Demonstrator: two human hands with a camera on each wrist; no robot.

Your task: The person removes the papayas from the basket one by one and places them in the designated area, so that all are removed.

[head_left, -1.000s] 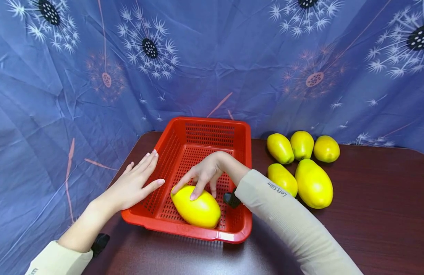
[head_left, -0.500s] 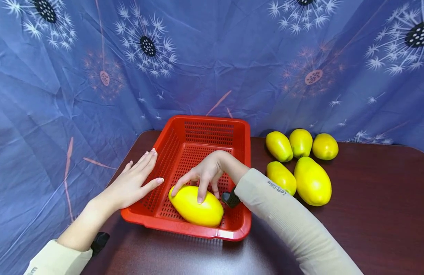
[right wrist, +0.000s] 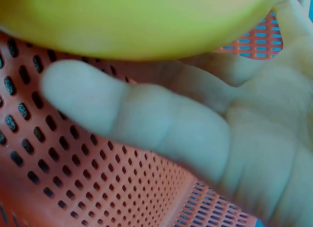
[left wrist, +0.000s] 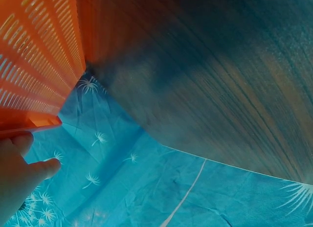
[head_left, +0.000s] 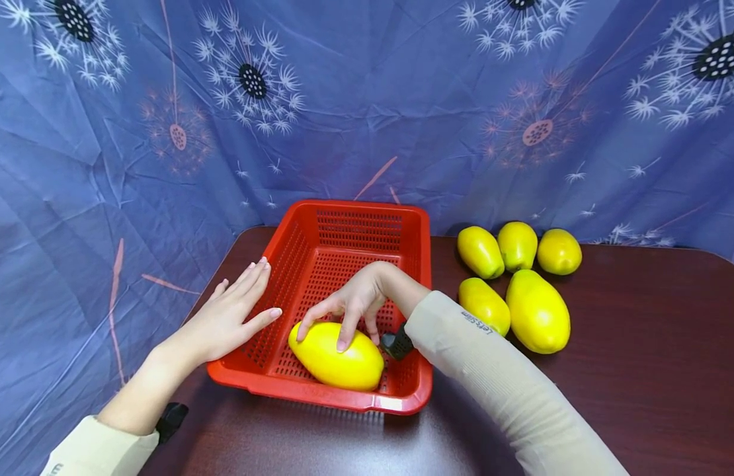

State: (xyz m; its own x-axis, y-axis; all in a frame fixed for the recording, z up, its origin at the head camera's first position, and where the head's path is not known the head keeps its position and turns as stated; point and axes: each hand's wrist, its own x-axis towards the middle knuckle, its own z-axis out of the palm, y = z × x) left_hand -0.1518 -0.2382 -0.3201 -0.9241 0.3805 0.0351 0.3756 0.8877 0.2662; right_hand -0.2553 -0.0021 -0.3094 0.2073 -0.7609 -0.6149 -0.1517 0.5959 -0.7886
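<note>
A large yellow papaya (head_left: 337, 362) lies in the near end of a red slotted plastic basket (head_left: 319, 394). My right hand (head_left: 358, 301) reaches in over the basket's right side, its bent fingers and thumb holding the papaya from above. Close up in the right wrist view, a finger (right wrist: 146, 114) extends beneath the papaya's yellow side (right wrist: 146, 26), with the perforated basket wall behind. On the basket's left rim rests my left hand (head_left: 227, 320), fingers extended and thumb spread toward the inside. The left wrist view catches only part of that hand at the rim.
Right of the basket, several yellow fruits (head_left: 481, 252) sit grouped on the dark brown table (head_left: 647, 330). The largest of them (head_left: 538, 311) is at the front. A blue dandelion-print cloth (head_left: 367, 99) hangs behind and along the left side.
The papaya has turned slightly under my right hand and lies more crosswise in the basket. My left hand stays at the rim. The whole head view has shifted slightly.
</note>
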